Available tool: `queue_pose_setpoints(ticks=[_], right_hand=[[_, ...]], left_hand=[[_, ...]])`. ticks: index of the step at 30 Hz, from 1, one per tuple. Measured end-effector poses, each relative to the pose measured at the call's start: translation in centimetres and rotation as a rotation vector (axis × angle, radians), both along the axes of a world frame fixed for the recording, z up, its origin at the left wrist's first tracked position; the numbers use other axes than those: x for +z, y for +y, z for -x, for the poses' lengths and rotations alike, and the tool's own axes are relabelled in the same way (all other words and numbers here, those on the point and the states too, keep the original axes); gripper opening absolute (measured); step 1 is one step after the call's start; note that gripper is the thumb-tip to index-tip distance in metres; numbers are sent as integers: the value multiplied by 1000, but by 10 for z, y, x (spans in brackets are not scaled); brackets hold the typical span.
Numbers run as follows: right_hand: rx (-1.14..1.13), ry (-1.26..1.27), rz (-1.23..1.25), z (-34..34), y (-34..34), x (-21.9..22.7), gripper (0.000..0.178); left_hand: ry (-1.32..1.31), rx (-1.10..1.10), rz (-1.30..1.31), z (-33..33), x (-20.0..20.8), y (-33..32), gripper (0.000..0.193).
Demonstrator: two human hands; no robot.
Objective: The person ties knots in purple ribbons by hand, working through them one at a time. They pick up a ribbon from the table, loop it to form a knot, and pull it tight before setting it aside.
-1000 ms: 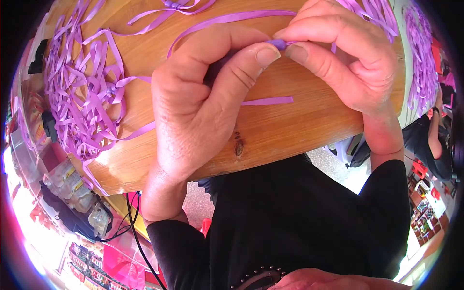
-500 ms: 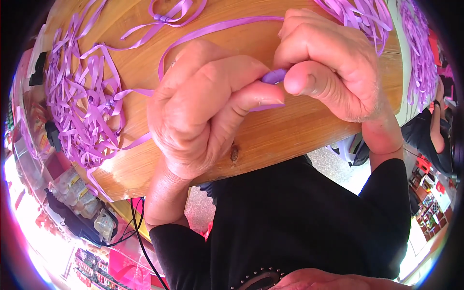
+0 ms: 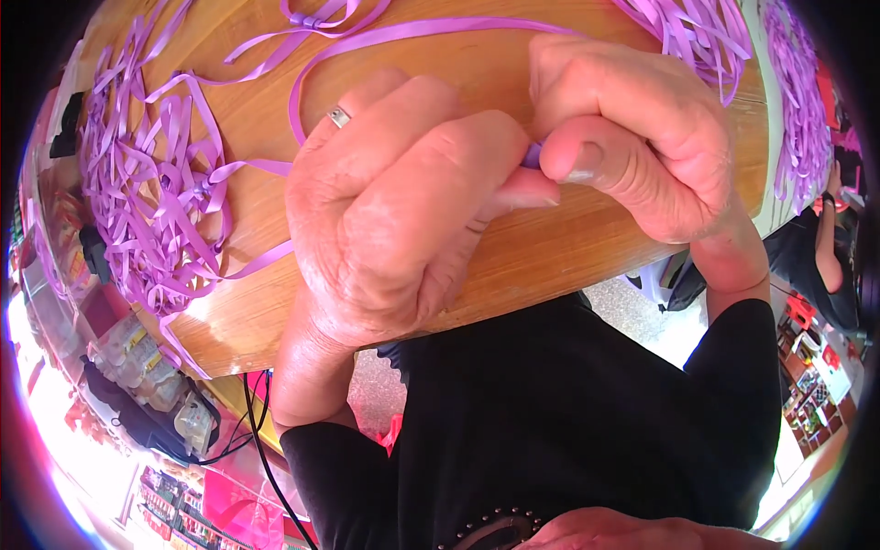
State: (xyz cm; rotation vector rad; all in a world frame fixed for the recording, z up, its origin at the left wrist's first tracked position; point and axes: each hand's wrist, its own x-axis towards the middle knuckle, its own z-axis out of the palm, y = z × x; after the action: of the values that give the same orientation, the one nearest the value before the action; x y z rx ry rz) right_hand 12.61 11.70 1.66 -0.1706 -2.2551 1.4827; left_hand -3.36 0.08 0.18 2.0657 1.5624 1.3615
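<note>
Pinching a small purple piece point(image 3: 533, 156) above the counter point(image 3: 541, 270), I have my two hands nearly meeting, so only a sliver of it shows in the gap. My left hand point(image 3: 417, 206) is closed on its left end, forefinger curled over thumb; my right hand point(image 3: 632, 137) is curled shut at the other end, thumb bent against the fingers. I cannot tell how much of the piece lies inside them, since my own knuckles stand in the way. I wear a ring point(image 3: 340, 117) on the left hand.

Behind them a strip of ribbon point(image 3: 412, 32) arcs over the wood and passes out of sight behind my right hand. To my left a tangled heap point(image 3: 174, 220) spreads to the counter's edge, with two strands running from it toward my left wrist, which hides their ends. A knotted loop point(image 3: 307, 22) lies at the far side, cut by the top of the view. Far right, a loose bundle point(image 3: 692, 41) lies near the edge, and a longer pile point(image 3: 797, 101) rests on a white surface beside it. Cables point(image 3: 252, 431) hang below on my left, near clear packets point(image 3: 147, 367). Beyond my right elbow shows another person's arm point(image 3: 830, 247).
</note>
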Motion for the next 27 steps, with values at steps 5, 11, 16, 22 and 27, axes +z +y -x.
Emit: queue_pose_setpoints(ticks=[5,11,16,22,27], right_hand=[[13,-16,-33,-2,-7,1,32],[28,-76,290,-4,-17,4,40],[9,-81,396,-3,-25,3,40],[-27,-68,377,-4,-28,1,37],[-21,-95,427,1,-20,7,35]], left_hand=[[13,-88,-86,1,1,0,23],[52,-2,-121,-7,1,-8,20],[104,85,-253,-14,-16,-9,17],[117,74,-281,-15,-17,-6,11],[-2,20,-138,-13,-7,-2,4]])
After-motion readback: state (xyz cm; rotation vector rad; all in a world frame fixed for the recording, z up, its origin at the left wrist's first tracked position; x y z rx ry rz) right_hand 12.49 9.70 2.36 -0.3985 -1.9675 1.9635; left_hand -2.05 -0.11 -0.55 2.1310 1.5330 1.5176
